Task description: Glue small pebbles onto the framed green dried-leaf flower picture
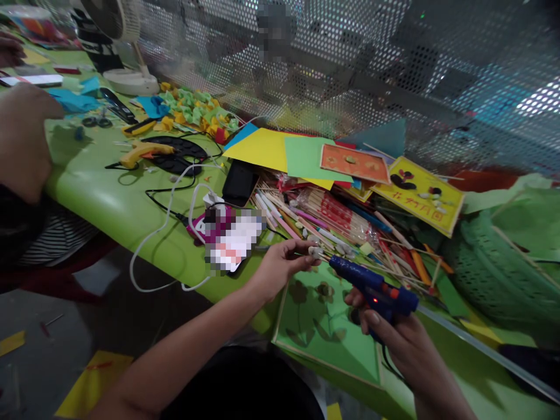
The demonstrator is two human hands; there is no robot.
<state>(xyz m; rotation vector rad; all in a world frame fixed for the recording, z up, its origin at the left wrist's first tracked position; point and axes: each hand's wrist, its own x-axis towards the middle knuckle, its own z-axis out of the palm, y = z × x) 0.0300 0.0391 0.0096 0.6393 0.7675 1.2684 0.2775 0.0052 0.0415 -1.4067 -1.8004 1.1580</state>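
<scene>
My right hand (394,332) is wrapped round the grip of a blue hot glue gun (365,281), which has a red light lit and a long clear glue stick (485,350) out of its back. The gun's nozzle is at a small whitish piece (314,252), perhaps a pebble or shell, pinched in the fingertips of my left hand (291,262). Below both hands lies a green picture card (350,356) framed with thin sticks, bearing flower shapes with stems and leaves. Whether the nozzle touches the piece I cannot tell.
Pens and sticks (280,213) lie heaped behind my hands, with coloured paper (262,149) and finished cards (422,195). A green basket (503,268) stands right. Left are a phone (234,242), cables, a yellow glue gun (144,153), a fan (131,79) and another person's hand (26,128).
</scene>
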